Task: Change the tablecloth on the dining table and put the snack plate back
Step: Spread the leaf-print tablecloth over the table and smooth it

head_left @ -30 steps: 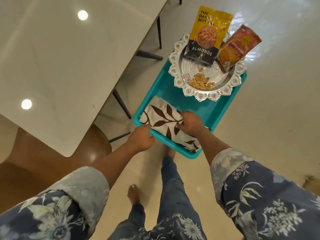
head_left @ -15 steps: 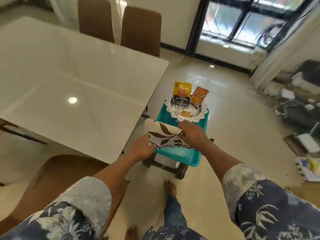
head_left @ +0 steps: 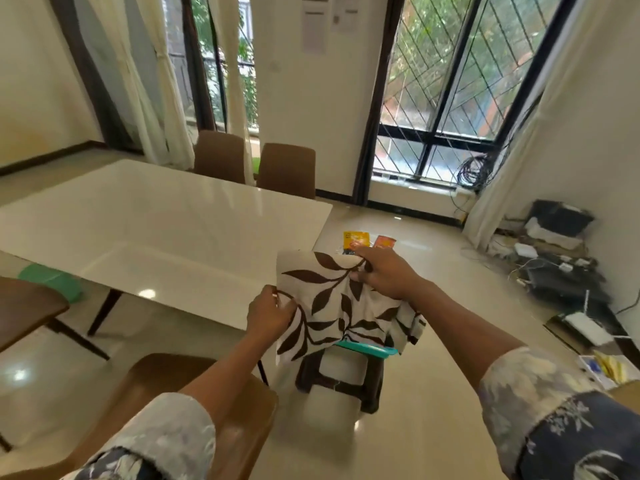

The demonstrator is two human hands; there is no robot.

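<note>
A bright room with pale glossy floor tiles, cream curtains (head_left: 152, 81) and a tall black-framed window (head_left: 450, 81) with diamond grilles lies ahead, and a long white desk (head_left: 156, 230) with a shiny top fills the left half of the view. Two brown chairs (head_left: 287, 169) stand at the desk's far side, and another brown chair (head_left: 194, 393) is close below the left forearm. Just off the desk's near right corner, both hands hold up a folded tablecloth (head_left: 329, 299), cream with dark brown leaf sprays, in the air. The left hand (head_left: 270, 315) grips the cloth's left edge, fingers curled round it. The right hand (head_left: 388, 275) pinches the upper right corner, thumb beneath and fingers over the top. The lower part of the cloth hangs down in front of a teal tray (head_left: 367, 348), of which only the near rim shows; whether the two touch cannot be told. The tray sits on a dark stool (head_left: 346, 382). Above the cloth's top edge show the tops of a yellow packet (head_left: 356, 241) and an orange packet (head_left: 384, 242), side by side; what they stand in is hidden by the cloth. Along the right wall, well apart from the desk, lies a tangle of cables and boxes (head_left: 554, 258) on the floor. Both sleeves carry a blue and grey floral print.
</note>
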